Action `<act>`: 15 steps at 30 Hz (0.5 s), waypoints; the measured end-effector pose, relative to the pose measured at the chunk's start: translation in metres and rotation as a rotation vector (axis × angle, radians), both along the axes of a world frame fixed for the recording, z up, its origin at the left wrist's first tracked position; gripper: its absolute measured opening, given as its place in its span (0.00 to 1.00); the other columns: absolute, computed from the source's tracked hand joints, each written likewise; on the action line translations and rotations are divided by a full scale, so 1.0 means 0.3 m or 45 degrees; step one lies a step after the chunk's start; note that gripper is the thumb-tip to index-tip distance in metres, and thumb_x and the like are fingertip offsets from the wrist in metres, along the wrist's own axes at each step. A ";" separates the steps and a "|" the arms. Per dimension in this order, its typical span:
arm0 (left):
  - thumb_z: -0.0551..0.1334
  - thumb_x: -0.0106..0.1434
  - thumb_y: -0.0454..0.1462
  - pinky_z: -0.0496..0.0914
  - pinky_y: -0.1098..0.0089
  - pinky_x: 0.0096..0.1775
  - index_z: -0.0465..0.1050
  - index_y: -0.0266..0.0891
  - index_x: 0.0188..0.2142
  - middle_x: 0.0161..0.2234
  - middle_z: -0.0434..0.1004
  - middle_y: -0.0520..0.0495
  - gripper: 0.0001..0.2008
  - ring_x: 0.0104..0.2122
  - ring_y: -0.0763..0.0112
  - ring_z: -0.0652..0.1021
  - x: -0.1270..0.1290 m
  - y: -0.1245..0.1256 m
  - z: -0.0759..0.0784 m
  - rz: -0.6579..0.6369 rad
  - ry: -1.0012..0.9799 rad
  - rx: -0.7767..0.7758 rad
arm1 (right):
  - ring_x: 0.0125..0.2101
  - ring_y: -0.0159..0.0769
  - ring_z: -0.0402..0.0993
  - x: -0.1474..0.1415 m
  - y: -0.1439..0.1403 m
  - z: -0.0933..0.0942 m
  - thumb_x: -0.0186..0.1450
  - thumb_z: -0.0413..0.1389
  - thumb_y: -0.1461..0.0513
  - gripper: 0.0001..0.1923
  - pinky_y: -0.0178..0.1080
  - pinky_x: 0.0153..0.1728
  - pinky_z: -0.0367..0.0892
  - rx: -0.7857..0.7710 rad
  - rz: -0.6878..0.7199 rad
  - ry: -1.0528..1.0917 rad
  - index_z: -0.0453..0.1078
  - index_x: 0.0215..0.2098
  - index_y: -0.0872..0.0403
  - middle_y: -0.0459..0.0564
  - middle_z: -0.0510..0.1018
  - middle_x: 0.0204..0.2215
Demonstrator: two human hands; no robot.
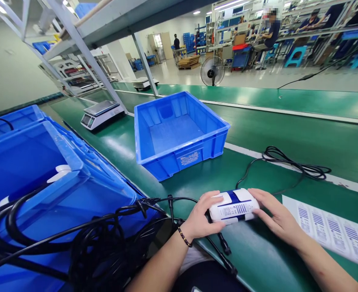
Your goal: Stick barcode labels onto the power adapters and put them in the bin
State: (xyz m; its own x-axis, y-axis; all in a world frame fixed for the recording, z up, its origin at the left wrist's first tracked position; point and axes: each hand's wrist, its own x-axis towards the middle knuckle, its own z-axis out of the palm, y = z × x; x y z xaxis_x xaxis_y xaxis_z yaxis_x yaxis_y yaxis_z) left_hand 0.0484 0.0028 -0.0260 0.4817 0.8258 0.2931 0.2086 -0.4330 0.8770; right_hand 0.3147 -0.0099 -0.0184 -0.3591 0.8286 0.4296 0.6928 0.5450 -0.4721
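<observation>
A white and blue device (pixel 234 207) with a barcode label on its side lies on the green table (pixel 258 251) near the front edge. My left hand (pixel 201 219) grips its left end, and a bead bracelet sits on that wrist. My right hand (pixel 274 215) rests against its right end with the fingers along the top. Black cables (pixel 154 202) run from the device's left end toward the bins on the left.
An empty blue bin (pixel 179 134) stands behind the device. Blue bins (pixel 45 170) with coiled black cables fill the left. A label sheet (pixel 334 231) lies at the right, a black cord (pixel 294 166) behind it. A scale (pixel 101 113) stands further back. People work in the background.
</observation>
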 end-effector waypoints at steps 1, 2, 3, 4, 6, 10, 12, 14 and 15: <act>0.67 0.47 0.36 0.61 0.53 0.57 0.64 0.47 0.53 0.57 0.61 0.43 0.32 0.55 0.57 0.66 0.000 0.000 -0.001 -0.002 -0.003 0.008 | 0.50 0.42 0.68 -0.001 0.002 0.000 0.67 0.49 0.57 0.20 0.45 0.47 0.69 0.039 0.011 -0.017 0.58 0.57 0.48 0.54 0.71 0.50; 0.67 0.47 0.36 0.61 0.53 0.57 0.64 0.47 0.53 0.57 0.61 0.43 0.32 0.55 0.57 0.66 0.000 0.001 -0.002 -0.001 -0.006 0.016 | 0.49 0.43 0.68 -0.002 0.004 -0.001 0.66 0.49 0.57 0.20 0.45 0.47 0.69 0.085 0.018 -0.041 0.58 0.56 0.49 0.54 0.71 0.49; 0.68 0.47 0.36 0.61 0.53 0.57 0.64 0.47 0.53 0.57 0.61 0.43 0.32 0.55 0.57 0.66 0.000 0.001 -0.002 0.001 -0.010 0.021 | 0.49 0.43 0.69 -0.005 0.005 -0.002 0.66 0.50 0.56 0.21 0.45 0.47 0.69 0.139 0.015 -0.070 0.58 0.57 0.49 0.54 0.72 0.48; 0.68 0.47 0.36 0.61 0.54 0.56 0.64 0.46 0.53 0.56 0.61 0.43 0.32 0.55 0.57 0.66 0.001 0.001 -0.003 0.003 -0.014 0.023 | 0.48 0.44 0.69 -0.010 0.005 -0.004 0.66 0.50 0.55 0.22 0.46 0.47 0.69 0.195 0.000 -0.103 0.58 0.57 0.50 0.55 0.73 0.48; 0.68 0.46 0.36 0.62 0.54 0.56 0.64 0.46 0.52 0.56 0.62 0.43 0.32 0.55 0.58 0.67 0.001 0.002 -0.004 0.008 -0.021 0.019 | 0.47 0.45 0.71 -0.029 0.003 -0.005 0.64 0.52 0.53 0.24 0.46 0.46 0.69 0.299 -0.060 -0.166 0.59 0.56 0.53 0.56 0.74 0.45; 0.68 0.46 0.35 0.62 0.54 0.56 0.65 0.45 0.52 0.56 0.62 0.42 0.32 0.55 0.58 0.67 0.001 0.002 0.001 0.017 -0.014 0.007 | 0.43 0.50 0.73 -0.097 -0.008 0.011 0.62 0.52 0.47 0.28 0.48 0.42 0.70 0.433 -0.239 -0.267 0.63 0.50 0.60 0.61 0.76 0.40; 0.67 0.46 0.35 0.62 0.54 0.57 0.65 0.45 0.52 0.56 0.62 0.42 0.32 0.55 0.58 0.67 0.002 0.002 0.006 0.030 -0.006 -0.008 | 0.42 0.54 0.73 -0.135 -0.014 0.023 0.61 0.50 0.43 0.32 0.54 0.43 0.67 0.463 -0.333 -0.327 0.63 0.49 0.62 0.63 0.77 0.38; 0.67 0.46 0.35 0.62 0.54 0.56 0.65 0.45 0.52 0.56 0.62 0.42 0.31 0.55 0.59 0.67 0.002 0.001 0.009 0.042 -0.006 -0.023 | 0.42 0.58 0.73 -0.165 -0.018 0.033 0.60 0.47 0.40 0.35 0.60 0.45 0.63 0.461 -0.407 -0.378 0.64 0.47 0.63 0.64 0.77 0.36; 0.67 0.46 0.35 0.62 0.55 0.56 0.65 0.44 0.52 0.56 0.63 0.42 0.31 0.55 0.59 0.67 0.002 0.001 0.010 0.045 -0.006 -0.026 | 0.42 0.60 0.72 -0.175 -0.020 0.036 0.60 0.46 0.39 0.36 0.62 0.45 0.62 0.446 -0.431 -0.393 0.64 0.47 0.63 0.63 0.77 0.35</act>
State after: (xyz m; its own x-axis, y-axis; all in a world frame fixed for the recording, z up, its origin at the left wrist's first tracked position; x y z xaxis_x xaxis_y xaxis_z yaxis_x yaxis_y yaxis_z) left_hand 0.0489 0.0032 -0.0230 0.4510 0.8481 0.2782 0.2188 -0.4073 0.8867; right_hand 0.2622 -0.0159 -0.0078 -0.2510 0.7464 0.6163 0.9330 0.3562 -0.0514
